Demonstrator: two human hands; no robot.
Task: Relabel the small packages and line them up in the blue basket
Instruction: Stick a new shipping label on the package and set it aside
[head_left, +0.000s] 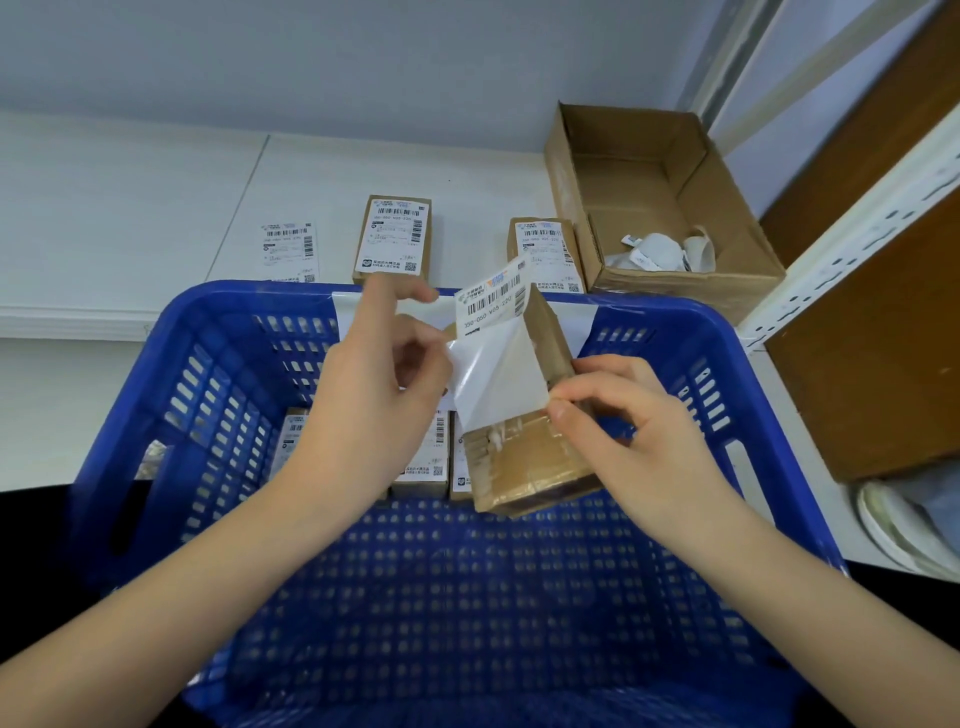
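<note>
a small brown package (524, 462) is held above the blue basket (171, 415), between both hands. the right hand (631, 431) is clamped on its right side, thumb on top. the label (501, 358) is half peeled, its far end curled up with print showing; its left edge is pinched by the left hand (374, 400). labelled packages (422, 457) are lined up inside the basket at the far wall, partly hidden by the hands. two more packages (393, 239) and a loose label (288, 252) are seen on the white table (130, 208) beyond. an open cardboard box (660, 197) with crumpled backing paper sits far right.
</note>
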